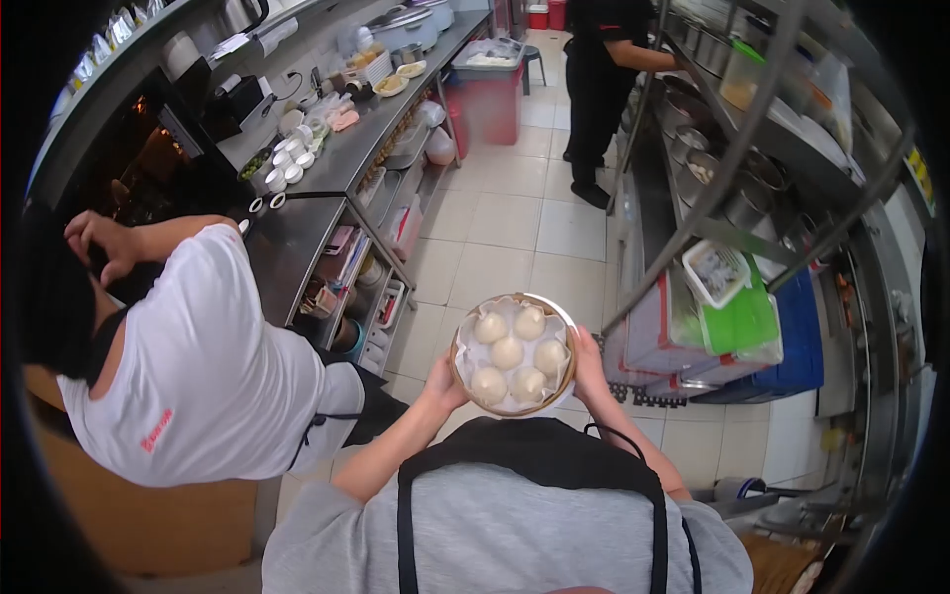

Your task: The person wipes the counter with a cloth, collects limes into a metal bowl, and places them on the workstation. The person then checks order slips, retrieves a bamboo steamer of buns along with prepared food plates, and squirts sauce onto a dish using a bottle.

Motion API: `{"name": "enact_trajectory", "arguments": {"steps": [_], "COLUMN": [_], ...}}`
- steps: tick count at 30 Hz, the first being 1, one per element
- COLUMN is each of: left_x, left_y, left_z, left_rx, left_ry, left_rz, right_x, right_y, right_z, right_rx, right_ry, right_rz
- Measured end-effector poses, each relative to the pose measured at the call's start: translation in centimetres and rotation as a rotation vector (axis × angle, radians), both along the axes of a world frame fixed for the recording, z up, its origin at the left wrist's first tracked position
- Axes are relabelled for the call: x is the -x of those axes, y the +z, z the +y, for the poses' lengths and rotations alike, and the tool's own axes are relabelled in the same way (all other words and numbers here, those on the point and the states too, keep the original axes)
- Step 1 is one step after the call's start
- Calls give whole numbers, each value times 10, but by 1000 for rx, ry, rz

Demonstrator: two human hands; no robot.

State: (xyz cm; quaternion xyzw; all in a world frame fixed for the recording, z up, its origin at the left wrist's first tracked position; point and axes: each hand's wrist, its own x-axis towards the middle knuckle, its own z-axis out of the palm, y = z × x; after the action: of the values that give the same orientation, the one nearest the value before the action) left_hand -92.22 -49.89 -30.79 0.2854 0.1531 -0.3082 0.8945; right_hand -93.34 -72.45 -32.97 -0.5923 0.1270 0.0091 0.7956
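Note:
In front of my apron I carry a round bamboo steamer basket (pixel 513 411) with both hands. Several pale buns (pixel 507 352) sit inside it on a white paper liner (pixel 508 384). A light, shiny rim, perhaps a plate (pixel 562 315), shows beneath the basket at its right and upper edge. My left hand (pixel 448 384) is closed on the basket's left side, its fingertips hidden under it. At the right side, my right hand (pixel 590 366) grips the basket and the shiny rim together, with most fingers out of sight below.
A co-worker in a white shirt (pixel 198 346) stands close on my left; another in dark clothes (pixel 599 89) is ahead by the metal shelving (pixel 693 223). A steel counter (pixel 332 163) runs along the left. Tiled floor (pixel 495 233) lies between; a red bin (pixel 490 104) stands farther off.

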Motion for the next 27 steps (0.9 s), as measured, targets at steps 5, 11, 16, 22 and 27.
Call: {"name": "enact_trajectory", "arguments": {"steps": [5,11,16,22,27], "left_x": [-116,-258,-359,-428,-488], "left_y": [3,-12,-5,-25,-37], "left_z": [-4,-7,7,65,131], "left_rx": [53,34,98,86,35], "left_ry": [35,178,296,570,756], "left_rz": [-40,-71,-128,-56,-96], "right_x": [-119,-271,-404,-543,-636], "right_y": [-3,-4,6,-26,-39], "right_z": [-3,-11,9,81,169], "right_rx": [-76,-97,-56,-46,-137], "right_ry": [14,130,313,594,741], "right_rz": [-1,-81,-89,11,111]}}
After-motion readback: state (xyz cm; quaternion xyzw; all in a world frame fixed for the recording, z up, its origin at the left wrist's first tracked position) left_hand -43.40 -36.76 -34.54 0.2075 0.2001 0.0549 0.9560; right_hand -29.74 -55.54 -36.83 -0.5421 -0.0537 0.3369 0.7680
